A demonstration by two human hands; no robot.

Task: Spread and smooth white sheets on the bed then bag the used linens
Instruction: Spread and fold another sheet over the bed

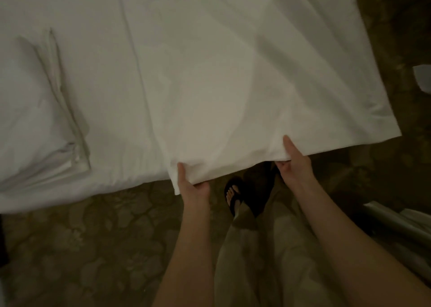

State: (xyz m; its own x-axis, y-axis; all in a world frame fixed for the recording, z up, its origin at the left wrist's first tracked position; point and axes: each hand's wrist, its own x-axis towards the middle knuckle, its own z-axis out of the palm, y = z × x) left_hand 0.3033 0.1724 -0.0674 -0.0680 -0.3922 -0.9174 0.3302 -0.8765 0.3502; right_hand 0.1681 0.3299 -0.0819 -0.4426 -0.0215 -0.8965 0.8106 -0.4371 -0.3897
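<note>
A white top sheet (233, 73) lies spread over the right part of the bed (105, 85), its near edge hanging past the mattress side. My left hand (191, 183) pinches that edge near its left corner, thumb on top. My right hand (295, 159) grips the same edge further right, thumb on top and fingers under the cloth. The sheet is lifted a little between my hands and shows soft wrinkles. A white pillow (25, 110) with folded white linen (67, 129) against it lies at the left of the bed.
Patterned brown carpet (81, 248) runs along the near side of the bed. My foot in a black sandal (234, 197) stands just below the sheet edge. A pale object (423, 78) lies on the floor at far right, and light-coloured material (401, 222) at lower right.
</note>
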